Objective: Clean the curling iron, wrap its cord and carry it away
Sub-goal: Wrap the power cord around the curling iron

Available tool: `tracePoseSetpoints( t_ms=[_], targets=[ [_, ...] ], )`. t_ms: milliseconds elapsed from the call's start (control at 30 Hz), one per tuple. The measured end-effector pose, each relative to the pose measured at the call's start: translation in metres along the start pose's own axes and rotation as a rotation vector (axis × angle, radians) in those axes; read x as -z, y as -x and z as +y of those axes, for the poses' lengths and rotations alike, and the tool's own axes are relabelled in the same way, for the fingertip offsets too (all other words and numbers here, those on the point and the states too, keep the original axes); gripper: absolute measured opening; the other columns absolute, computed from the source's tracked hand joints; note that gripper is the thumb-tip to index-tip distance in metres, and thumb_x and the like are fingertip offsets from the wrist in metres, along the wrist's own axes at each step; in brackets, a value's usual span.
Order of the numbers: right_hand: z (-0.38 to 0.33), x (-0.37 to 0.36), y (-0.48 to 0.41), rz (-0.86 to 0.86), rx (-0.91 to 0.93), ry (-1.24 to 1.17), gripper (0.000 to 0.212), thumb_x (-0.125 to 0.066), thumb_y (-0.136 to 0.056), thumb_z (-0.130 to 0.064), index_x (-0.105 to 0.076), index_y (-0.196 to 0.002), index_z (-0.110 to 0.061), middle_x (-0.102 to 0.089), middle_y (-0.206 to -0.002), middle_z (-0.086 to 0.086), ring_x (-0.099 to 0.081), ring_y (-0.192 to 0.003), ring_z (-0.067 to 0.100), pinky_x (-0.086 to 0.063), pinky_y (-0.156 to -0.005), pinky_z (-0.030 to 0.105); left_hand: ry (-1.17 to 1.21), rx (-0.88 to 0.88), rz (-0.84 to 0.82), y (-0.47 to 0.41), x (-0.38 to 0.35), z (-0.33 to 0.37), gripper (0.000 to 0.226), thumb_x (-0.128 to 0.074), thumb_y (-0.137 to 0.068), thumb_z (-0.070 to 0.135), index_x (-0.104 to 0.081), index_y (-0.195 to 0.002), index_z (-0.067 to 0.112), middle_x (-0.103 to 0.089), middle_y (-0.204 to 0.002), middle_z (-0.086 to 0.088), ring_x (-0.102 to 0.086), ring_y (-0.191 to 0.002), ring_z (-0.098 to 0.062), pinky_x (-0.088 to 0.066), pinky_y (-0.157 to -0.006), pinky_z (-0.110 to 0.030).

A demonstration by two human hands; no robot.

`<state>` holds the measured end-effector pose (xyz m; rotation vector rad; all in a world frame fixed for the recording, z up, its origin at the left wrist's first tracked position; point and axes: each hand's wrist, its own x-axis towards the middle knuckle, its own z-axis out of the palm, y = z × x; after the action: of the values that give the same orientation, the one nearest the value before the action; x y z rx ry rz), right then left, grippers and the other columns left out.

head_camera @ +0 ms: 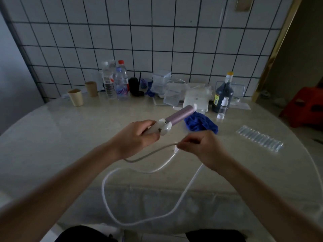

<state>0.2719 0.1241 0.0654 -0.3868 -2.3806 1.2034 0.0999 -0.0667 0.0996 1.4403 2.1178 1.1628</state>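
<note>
One curling iron (180, 114), its smooth lilac barrel tilted up and away, is held above the middle of a round, glossy stone table (61, 137), its white handle wrapped in the curled fingers of the left hand (138, 137). The right hand (201, 145) pinches its single white cord (103, 189), which hangs in one wide loop past the near edge. One crumpled blue cloth (201, 122) lies just beyond the barrel; two tan paper cups (76, 97) stand far left.

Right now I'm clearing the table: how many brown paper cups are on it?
2. One cup stands far left on the table; the other stands just behind and right of it, next to the water bottles. Others may be hidden behind the clutter.
</note>
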Motion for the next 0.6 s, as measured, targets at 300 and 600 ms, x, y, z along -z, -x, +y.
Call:
tracePoseSetpoints(
  t_ms=[300,600],
  targets=[
    [-0.002,0.042,-0.016,0.080,0.156,0.093,0.017,-0.090,-0.077,-0.023,-0.078,-0.075,-0.034,-0.077,-0.073,-0.014,-0.070,-0.067,-0.002,-0.054,-0.067,0.018,-0.302,0.056,-0.147,0.016,0.007,-0.013,0.068,-0.082,-0.078,0.052,-0.034,-0.126,0.045,-0.066,-0.107,0.016,-0.067,-0.085,-0.003,-0.057,-0.073,-0.025],
    [-0.027,0.047,-0.034,0.153,0.220,0.123,0.041,-0.081,-0.068,-0.059,-0.080,-0.081,-0.020,-0.073,-0.070,0.003,-0.065,-0.064,0.026,-0.057,-0.064,0.051,-0.359,0.063,-0.175,0.031,0.017,-0.012,0.053,-0.050,-0.078,0.069,-0.037,-0.127,0.054,-0.067,-0.101,0.016,-0.065,-0.078,-0.005,-0.053,-0.060,-0.028]
  ],
)
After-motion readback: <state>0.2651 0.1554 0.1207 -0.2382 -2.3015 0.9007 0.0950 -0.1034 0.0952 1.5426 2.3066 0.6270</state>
